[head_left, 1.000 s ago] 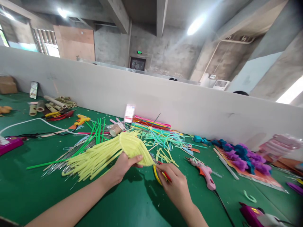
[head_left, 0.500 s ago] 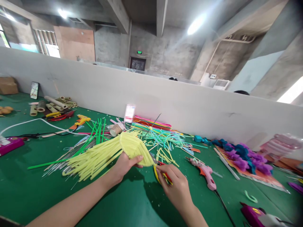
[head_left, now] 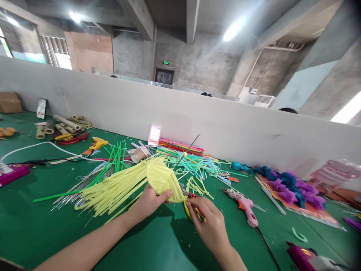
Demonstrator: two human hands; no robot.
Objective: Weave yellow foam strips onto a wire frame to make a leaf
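One yellow fan-shaped piece [head_left: 164, 176] sits below frame centre, gripped at its lower edge by the left hand [head_left: 152, 199], while the right hand [head_left: 208, 216] is closed around a red-and-yellow-handled cutter [head_left: 192, 195] at the piece's lower right. Yellow stems [head_left: 113, 188] spread across the lower left; a pink glue gun [head_left: 244, 206] lies at lower right.

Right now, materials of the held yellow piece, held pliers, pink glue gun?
Yellow piece: matte, fuzzy strands, probably chenille pipe cleaners. Pliers: grey metallic jaws, likely steel; red and yellow elsewhere, perhaps plastic or rubber. Pink glue gun: smooth body, likely moulded plastic.
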